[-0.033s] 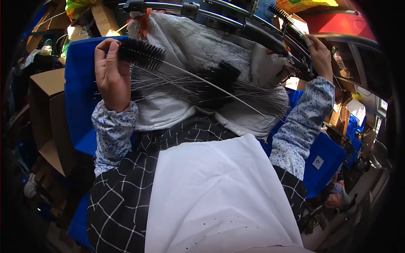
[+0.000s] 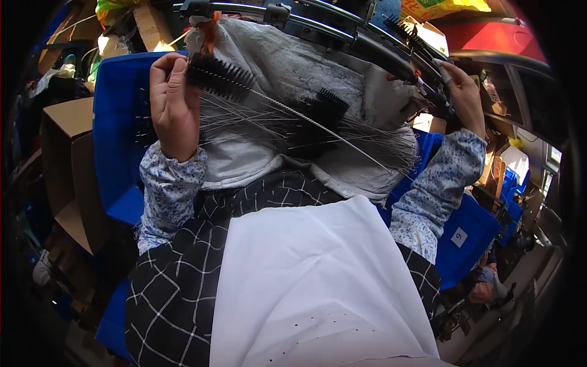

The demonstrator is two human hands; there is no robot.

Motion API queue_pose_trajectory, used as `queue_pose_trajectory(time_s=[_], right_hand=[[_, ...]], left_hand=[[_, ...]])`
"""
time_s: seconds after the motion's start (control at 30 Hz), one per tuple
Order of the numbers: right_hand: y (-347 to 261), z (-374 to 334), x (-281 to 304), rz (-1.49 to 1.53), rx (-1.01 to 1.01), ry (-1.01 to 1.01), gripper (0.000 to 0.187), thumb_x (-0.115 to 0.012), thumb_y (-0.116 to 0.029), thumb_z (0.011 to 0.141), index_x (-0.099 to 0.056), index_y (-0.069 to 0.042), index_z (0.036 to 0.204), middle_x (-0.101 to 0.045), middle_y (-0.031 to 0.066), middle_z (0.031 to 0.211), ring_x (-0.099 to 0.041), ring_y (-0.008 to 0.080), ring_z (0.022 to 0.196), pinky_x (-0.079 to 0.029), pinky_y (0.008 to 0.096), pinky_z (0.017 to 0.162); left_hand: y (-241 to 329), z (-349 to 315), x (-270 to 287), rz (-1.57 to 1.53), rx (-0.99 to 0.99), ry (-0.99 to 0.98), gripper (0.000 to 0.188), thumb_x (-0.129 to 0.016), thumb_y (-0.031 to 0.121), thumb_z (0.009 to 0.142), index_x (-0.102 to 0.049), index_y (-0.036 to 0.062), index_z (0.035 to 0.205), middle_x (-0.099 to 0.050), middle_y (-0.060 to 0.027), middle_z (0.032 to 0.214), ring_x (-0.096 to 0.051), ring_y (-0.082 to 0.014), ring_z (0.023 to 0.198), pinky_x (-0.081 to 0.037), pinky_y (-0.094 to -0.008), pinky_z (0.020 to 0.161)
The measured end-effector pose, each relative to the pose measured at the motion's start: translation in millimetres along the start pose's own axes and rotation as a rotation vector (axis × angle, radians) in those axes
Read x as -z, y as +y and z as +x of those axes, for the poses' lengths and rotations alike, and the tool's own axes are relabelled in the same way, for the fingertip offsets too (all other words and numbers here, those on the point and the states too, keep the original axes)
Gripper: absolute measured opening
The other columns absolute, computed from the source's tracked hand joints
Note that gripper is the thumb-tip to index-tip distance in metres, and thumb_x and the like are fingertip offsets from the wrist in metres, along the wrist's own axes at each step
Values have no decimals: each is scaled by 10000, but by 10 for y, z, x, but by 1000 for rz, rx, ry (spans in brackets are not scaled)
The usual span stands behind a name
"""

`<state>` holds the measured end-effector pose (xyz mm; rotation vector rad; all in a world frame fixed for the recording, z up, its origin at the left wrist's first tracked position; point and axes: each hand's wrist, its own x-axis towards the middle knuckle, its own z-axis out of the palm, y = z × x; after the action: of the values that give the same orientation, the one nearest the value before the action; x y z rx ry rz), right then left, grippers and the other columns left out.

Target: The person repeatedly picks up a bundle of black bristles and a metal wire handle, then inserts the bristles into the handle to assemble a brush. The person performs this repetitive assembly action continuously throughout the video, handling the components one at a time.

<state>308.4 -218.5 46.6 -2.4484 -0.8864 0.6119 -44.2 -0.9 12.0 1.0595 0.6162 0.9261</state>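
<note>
My left hand point(image 2: 175, 107) is closed on the bristle end of a black twisted-wire brush point(image 2: 220, 76). The brush's bare wire stem slants down to the right across my lap. Beneath it, a pile of similar wire brushes point(image 2: 318, 116) lies on a whitish sack cloth point(image 2: 244, 156), stems pointing both ways. At the right end of a metal machine point(image 2: 391, 55), my right hand point(image 2: 466, 98) has its fingers curled at a dark part; what they grip is hidden. Another black brush point(image 2: 406, 33) sits against the machine near that hand.
A blue bin point(image 2: 113, 128) stands at my left, beside an open cardboard box point(image 2: 67, 177). Another blue bin point(image 2: 471, 244) is at my right. The machine's rails cross the far side. A white cloth point(image 2: 318, 269) covers my lap.
My left hand has shifted a little to the right, carrying the brush with it. My right hand has moved slightly downward at the machine.
</note>
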Motion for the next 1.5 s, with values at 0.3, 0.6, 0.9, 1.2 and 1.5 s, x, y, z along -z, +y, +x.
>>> queue_pose_trajectory(time_s=[0.3,0.6,0.9,1.2,1.5], right_hand=[[-1179,-930,-1318,303,379,-277,244,-482,-181,801,-484,-18,983,-550,192,744,-531,360,691,-422,386,612],[-170,602,-940,-468,252,672,298,-479,-289,777,-561,-138,1021,-598,88,855,-524,257,810,-401,384,735],[-325,743,-988,-419,220,731,193,-497,-239,755,-598,-158,899,-580,94,731,-534,266,732,-367,385,671],[-150,1016,-968,-446,329,706,236,-446,-135,747,-586,-140,938,-576,67,825,-461,271,918,-359,402,765],[-41,714,-918,-619,55,727,373,-495,-293,749,-509,-149,1093,-531,101,1043,-493,269,930,-334,485,784]], left_hand=[[-496,-368,-509,317,-51,-163,190,-382,204,875,-374,42,975,-484,-26,827,-462,-46,654,-364,-147,586],[356,-578,1205,1353,11,183,242,-412,245,867,-440,8,911,-482,-37,757,-425,-90,638,-362,-215,608],[234,-805,1421,1044,415,121,190,-477,191,838,-463,34,732,-405,31,594,-350,-34,547,-293,-179,494],[518,-669,1173,1285,63,184,218,-413,206,870,-450,13,775,-398,3,622,-332,-72,564,-298,-199,512],[979,-447,1125,776,-506,399,205,-344,162,885,-439,-9,944,-491,-91,888,-473,-144,831,-381,-247,771]])
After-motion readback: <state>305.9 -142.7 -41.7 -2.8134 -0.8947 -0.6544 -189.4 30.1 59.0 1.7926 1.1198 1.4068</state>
